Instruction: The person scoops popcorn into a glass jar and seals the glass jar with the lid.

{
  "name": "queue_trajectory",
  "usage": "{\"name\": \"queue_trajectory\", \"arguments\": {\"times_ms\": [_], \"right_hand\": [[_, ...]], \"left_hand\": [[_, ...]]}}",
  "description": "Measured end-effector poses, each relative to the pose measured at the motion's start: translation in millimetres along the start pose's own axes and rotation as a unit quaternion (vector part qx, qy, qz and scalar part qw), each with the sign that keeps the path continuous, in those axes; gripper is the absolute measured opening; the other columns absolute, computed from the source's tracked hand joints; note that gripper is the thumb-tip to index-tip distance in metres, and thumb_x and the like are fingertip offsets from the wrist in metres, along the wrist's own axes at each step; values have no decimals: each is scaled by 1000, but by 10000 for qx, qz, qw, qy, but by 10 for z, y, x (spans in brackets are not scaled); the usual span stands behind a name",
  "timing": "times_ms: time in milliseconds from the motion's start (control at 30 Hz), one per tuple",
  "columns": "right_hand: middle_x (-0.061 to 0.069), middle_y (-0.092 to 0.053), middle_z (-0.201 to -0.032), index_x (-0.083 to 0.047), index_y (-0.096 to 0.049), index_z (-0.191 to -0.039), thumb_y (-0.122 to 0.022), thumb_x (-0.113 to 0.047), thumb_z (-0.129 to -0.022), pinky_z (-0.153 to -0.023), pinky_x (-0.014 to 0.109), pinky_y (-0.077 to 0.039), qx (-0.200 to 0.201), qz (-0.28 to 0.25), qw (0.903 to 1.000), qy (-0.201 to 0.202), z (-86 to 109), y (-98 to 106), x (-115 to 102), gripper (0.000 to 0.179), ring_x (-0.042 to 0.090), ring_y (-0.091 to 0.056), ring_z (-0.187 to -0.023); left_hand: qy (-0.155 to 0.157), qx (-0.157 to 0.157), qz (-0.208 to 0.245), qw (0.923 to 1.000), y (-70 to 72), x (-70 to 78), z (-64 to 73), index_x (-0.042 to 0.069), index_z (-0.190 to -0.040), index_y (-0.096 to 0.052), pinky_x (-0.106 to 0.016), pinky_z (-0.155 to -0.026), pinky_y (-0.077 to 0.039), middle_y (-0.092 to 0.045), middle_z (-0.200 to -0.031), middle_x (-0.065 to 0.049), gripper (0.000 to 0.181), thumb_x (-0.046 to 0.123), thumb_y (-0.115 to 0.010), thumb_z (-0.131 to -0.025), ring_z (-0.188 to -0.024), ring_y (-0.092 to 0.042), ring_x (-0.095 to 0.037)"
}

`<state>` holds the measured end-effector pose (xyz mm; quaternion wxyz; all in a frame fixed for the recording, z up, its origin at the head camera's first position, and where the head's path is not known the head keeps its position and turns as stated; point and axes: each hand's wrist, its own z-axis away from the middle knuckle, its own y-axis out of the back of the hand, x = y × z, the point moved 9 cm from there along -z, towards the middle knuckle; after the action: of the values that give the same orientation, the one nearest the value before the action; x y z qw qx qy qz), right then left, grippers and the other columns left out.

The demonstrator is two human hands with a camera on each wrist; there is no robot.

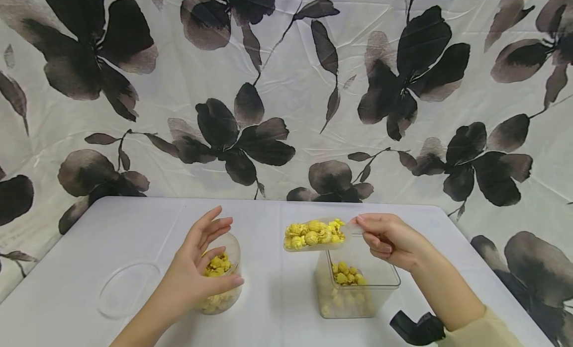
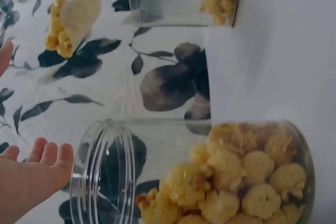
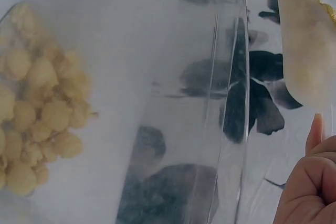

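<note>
My right hand (image 1: 394, 240) pinches the handle of a translucent scoop (image 1: 315, 248), heaped with yellow popcorn (image 1: 313, 233). The scoop hangs above the rear rim of a clear square container (image 1: 389, 286) that has popcorn in its lower part. On the left, my left hand (image 1: 197, 270) is spread beside and over the mouth of a clear round jar (image 1: 234, 245), thumb toward the front. The jar (image 2: 126, 171) also contains popcorn, and the left wrist view shows fingertips near its rim; whether they touch cannot be told. The scoop's pale underside (image 3: 304, 45) shows in the right wrist view.
A clear round lid (image 1: 104, 314) lies flat on the white table (image 1: 264, 307), left of the jar. Close to the right forearm is a black curved object (image 1: 418, 329). Behind the table's far edge hangs a floral cloth (image 1: 286, 88).
</note>
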<state>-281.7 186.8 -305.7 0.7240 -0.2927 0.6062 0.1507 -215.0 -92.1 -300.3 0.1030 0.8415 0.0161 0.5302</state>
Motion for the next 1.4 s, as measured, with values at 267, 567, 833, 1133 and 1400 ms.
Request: {"name": "queue_trajectory", "arguments": {"times_ms": [267,567,833,1133,1400], "right_hand": [[-7,-44,-53,-9,-68,-92,-42,-10,-99,-40,19,-13,122,7,9999,-108,-99,-90,26,26,5,-24,-43],[-7,-41,-51,-11,-68,-88,-38,-7,-100,-40,18,-15,281,113,9994,-192,-244,-169,57,32,3,-26,-41],[-6,-41,-50,-10,-65,-87,-38,-7,-100,-39,17,-17,356,153,9990,-240,-367,-263,77,30,2,-28,-40],[-5,-41,-50,-11,-66,-85,-40,-8,-99,-39,17,-17,468,134,9982,-358,-496,-372,124,30,3,-28,-38],[-4,-41,-52,-8,-63,-90,-41,-7,-98,-38,16,-18,477,143,9974,-521,-613,-489,186,23,4,-28,-39]], "left_hand": [[-47,182,-204,9996,230,19,56,21,-147,-21,-12,-94,-37,-37,-138,-7,108,-9,-81,-62,-127,-34,-7],[-115,334,-1080,9935,411,-73,146,23,-148,-19,-8,-93,-33,-34,-141,2,112,-4,-84,-61,-128,-28,1],[49,459,-1645,9853,556,-275,234,26,-148,-20,-4,-90,-28,-31,-142,8,113,1,-86,-60,-128,-21,7],[426,176,-924,9947,598,-609,259,23,-149,-13,-3,-86,-32,-27,-145,0,112,-7,-80,-64,-125,-24,10],[1182,-90,-1096,9869,532,-818,280,20,-150,-7,-48,-104,-33,-19,-151,-13,110,7,-81,-69,-138,-17,-15]]}}
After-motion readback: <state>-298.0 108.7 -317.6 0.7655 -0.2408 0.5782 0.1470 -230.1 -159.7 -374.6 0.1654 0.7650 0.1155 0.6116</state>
